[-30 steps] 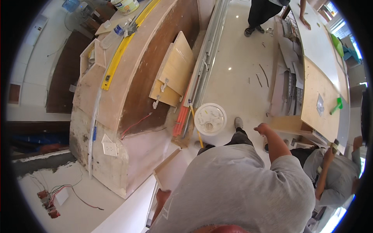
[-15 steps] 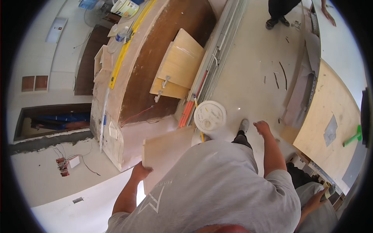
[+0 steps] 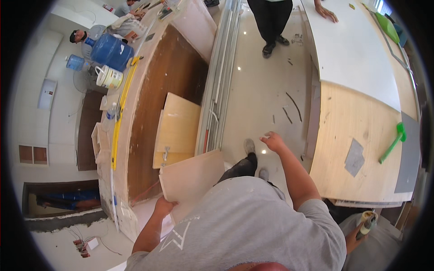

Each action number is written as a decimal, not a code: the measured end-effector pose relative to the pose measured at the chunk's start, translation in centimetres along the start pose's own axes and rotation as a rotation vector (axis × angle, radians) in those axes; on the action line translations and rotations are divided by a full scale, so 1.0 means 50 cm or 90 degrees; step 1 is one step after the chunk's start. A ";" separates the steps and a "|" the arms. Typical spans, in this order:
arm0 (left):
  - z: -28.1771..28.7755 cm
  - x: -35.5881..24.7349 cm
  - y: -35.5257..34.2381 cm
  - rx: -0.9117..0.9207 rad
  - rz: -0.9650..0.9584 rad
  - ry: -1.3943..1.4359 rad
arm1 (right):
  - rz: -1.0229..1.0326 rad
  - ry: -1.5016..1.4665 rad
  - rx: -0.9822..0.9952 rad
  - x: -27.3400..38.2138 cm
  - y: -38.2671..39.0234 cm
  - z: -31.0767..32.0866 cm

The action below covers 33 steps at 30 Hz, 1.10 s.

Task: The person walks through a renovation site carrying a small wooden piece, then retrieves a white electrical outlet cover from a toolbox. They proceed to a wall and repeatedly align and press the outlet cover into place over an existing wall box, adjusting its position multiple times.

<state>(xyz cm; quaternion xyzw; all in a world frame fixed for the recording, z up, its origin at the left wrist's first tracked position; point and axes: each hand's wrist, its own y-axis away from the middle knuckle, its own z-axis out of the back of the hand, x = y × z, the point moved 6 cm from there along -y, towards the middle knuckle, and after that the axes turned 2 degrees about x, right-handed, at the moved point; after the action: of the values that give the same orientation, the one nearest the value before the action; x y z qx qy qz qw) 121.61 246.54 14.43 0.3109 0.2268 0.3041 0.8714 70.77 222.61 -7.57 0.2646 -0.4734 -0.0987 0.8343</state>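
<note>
My left hand (image 3: 165, 207) grips the near-left edge of a pale flat board (image 3: 192, 176). The board hangs tilted at my left side, its lower part hidden behind my shirt. Out in front, over the floor, my right hand (image 3: 273, 141) holds nothing, its fingers loosely apart. Beyond the board, light wood panels (image 3: 178, 128) with a metal hinge (image 3: 166, 153) lean against the brown face of a long counter (image 3: 156, 95).
Long metal profiles (image 3: 221, 67) run along the counter's base. A yellow level (image 3: 123, 119), a white bucket (image 3: 108, 77) and a blue water jug (image 3: 110, 52) stand on top. At right is a workbench (image 3: 339, 135) with a green-handled tool (image 3: 392, 143). Another person (image 3: 271, 20) stands ahead.
I have moved forward along the walkway with the board still in my left hand. My right arm reaches farther ahead, and the white round-lidded bucket on the floor has left the view.
</note>
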 end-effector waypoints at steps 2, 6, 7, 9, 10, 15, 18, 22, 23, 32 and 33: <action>0.035 -0.094 -0.059 -0.005 -0.018 -0.017 | 0.041 0.050 -0.062 -0.018 -0.076 0.058; 0.064 -0.174 -0.186 0.064 0.026 -0.101 | 0.008 0.096 -0.136 -0.028 -0.194 0.141; 0.066 -0.204 -0.235 0.093 0.011 -0.134 | 0.014 0.132 -0.177 -0.061 -0.237 0.163; 0.093 -0.308 -0.287 0.057 -0.080 -0.131 | -0.117 0.030 -0.135 -0.142 -0.312 0.185; 0.109 -0.366 -0.300 0.021 -0.154 -0.132 | -0.059 0.023 -0.121 -0.169 -0.341 0.200; 0.175 -0.509 -0.416 0.060 -0.051 -0.108 | -0.295 -0.172 -0.027 -0.130 -0.396 0.251; 0.198 -0.608 -0.533 0.040 -0.079 -0.169 | -0.301 -0.236 -0.079 -0.084 -0.442 0.323; 0.221 -0.718 -0.654 0.055 -0.078 -0.225 | -0.310 -0.287 -0.134 -0.016 -0.572 0.406; 0.233 -0.757 -0.681 0.042 -0.067 -0.208 | -0.312 -0.276 -0.114 -0.025 -0.619 0.425; 0.263 -1.011 -0.876 0.008 0.016 -0.130 | -0.229 -0.088 0.073 0.256 -1.082 0.646; 0.261 -1.046 -0.917 0.004 0.009 -0.124 | -0.148 0.020 0.089 0.250 -1.178 0.672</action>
<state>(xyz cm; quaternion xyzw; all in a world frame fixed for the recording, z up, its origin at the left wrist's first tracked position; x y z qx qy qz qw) 109.82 177.66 3.26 0.3432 0.1400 0.2777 0.8863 54.19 156.22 -16.04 0.3769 -0.4321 -0.1574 0.8040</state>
